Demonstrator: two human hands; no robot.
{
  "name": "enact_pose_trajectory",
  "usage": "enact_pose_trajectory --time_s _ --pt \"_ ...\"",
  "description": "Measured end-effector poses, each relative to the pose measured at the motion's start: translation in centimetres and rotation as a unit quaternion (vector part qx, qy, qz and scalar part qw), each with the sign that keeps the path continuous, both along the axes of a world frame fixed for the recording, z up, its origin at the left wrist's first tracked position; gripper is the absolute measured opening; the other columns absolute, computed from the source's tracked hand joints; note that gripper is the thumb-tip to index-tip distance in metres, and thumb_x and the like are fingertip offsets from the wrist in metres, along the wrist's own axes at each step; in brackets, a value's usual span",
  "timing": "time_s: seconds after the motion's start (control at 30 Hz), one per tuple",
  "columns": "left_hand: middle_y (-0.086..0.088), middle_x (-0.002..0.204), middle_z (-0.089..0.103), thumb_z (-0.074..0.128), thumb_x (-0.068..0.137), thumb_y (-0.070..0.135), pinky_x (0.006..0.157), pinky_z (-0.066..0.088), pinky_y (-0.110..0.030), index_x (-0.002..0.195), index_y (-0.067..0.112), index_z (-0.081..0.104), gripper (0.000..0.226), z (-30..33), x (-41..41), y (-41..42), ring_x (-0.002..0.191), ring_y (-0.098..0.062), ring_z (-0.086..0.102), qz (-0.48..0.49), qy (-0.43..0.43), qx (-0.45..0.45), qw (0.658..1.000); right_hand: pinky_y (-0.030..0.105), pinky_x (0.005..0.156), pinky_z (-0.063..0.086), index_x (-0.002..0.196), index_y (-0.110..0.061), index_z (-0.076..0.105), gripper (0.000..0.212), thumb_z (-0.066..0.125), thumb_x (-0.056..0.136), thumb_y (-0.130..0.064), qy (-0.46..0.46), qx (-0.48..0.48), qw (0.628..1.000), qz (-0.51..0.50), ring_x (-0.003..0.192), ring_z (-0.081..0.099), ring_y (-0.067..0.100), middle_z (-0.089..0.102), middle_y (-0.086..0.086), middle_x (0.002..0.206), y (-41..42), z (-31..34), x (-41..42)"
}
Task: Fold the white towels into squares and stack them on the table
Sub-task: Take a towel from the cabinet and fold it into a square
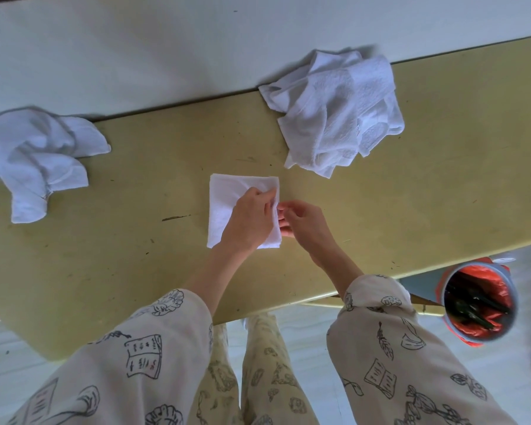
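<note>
Head view, the only one I've got. Folded towel (227,207) lies flat on the yellow-green table (411,191), roughly square, right under the fingers of both hands.

L hand (252,220) sits on top of the folded towel, palm down, covering its near-right part. Its fingers (262,194) are curled, tips bunched w/ the thumb at the towel's right edge; I read that as pinching the cloth there, some wrinkling shows just by the tips.

R hand (304,223) is just right of the towel's right edge, fingertips almost meeting the L fingertips. Its fingers (284,207) are loosely curled inward, lower ones touching the towel's edge. Can't tell if it actually grips cloth or just rests against it.

Beyond the fingers & to the right: a crumpled pile of white towels (334,111) at the table's far edge, apart from the folded one. Well left of the L fingers: another crumpled towel (34,161), unfolded, partly cut by the frame edge.

Nearer me than the fingers: printed cream sleeves (154,338) on both arms. Off the table's near-right corner, down on the floor, a round bin w/ red liner (480,305).
</note>
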State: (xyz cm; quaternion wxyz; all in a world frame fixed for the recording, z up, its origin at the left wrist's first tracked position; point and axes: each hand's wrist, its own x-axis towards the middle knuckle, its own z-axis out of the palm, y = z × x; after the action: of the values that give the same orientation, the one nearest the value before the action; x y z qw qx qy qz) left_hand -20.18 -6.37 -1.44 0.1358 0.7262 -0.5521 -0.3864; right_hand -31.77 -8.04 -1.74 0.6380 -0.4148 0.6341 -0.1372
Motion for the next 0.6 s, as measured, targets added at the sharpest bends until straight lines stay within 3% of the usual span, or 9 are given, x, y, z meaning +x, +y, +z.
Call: enact_pose_trajectory --time_s 0.1,0.17,0.3,0.47,0.53,0.6 --pt "-0.020 0.100 0.054 0.031 0.091 -0.003 0.083 0.051 -0.043 0.103 0.002 0.062 0.033 -0.6 0.4 0.8 0.091 -0.032 0.057 0.032 0.058 0.003 0.998 0.035 0.075 0.058 0.098 -0.004 0.065 0.020 0.047 0.089 -0.006 0.028 0.003 1.000 -0.009 0.078 0.069 0.023 0.070 0.012 0.088 0.5 0.3 -0.3" --pt "-0.017 0.103 0.055 0.031 0.091 -0.006 0.087 0.051 -0.044 0.110 0.006 0.062 0.038 -0.7 0.6 1.4 0.094 -0.029 0.058 0.049 0.092 0.003 0.995 0.033 0.072 0.057 0.095 -0.006 0.066 0.014 0.055 0.088 -0.013 0.059 0.004 0.998 0.014 0.072 0.067 0.021 0.070 0.010 0.083 1.0 0.5 -0.5" --pt "-0.015 0.114 0.055 0.032 0.093 -0.005 0.091 0.049 -0.034 0.125 0.006 0.055 0.041 -0.6 0.9 1.6 0.096 -0.022 0.060 0.045 0.107 0.001 0.993 0.032 0.073 0.054 0.082 -0.015 0.065 0.006 0.063 0.085 -0.020 0.091 0.008 0.995 0.040 0.065 0.066 0.015 0.067 0.003 0.071 2.0 0.8 -0.6" --pt "-0.008 0.115 0.057 0.030 0.094 -0.005 0.075 0.040 0.000 0.129 0.008 0.051 0.043 -0.5 1.7 2.2 0.091 -0.012 0.057 0.022 0.114 0.007 0.993 0.023 0.065 0.048 0.094 -0.007 0.069 0.015 0.062 0.082 -0.015 0.115 0.014 0.992 0.045 0.063 0.064 0.011 0.068 0.004 0.072 2.4 0.9 -0.3" --pt "-0.008 0.117 0.059 0.031 0.093 -0.008 0.077 0.038 -0.002 0.129 0.008 0.052 0.045 -0.5 1.9 2.9 0.096 -0.015 0.056 -0.002 0.095 -0.012 0.995 0.023 0.065 0.046 0.092 -0.008 0.070 0.014 0.062 0.083 -0.015 0.122 0.018 0.991 0.042 0.070 0.063 0.014 0.066 0.003 0.070 2.4 1.1 -0.2" --pt "-0.005 0.122 0.060 0.036 0.089 -0.011 0.087 0.036 -0.013 0.127 0.009 0.054 0.046 -0.7 2.2 3.8 0.106 -0.020 0.051 -0.042 0.037 -0.062 0.996 0.019 0.061 0.042 0.088 -0.008 0.071 0.013 0.063 0.082 -0.016 0.129 0.018 0.991 0.039 0.073 0.060 0.014 0.065 0.002 0.070 2.4 1.2 -0.1"
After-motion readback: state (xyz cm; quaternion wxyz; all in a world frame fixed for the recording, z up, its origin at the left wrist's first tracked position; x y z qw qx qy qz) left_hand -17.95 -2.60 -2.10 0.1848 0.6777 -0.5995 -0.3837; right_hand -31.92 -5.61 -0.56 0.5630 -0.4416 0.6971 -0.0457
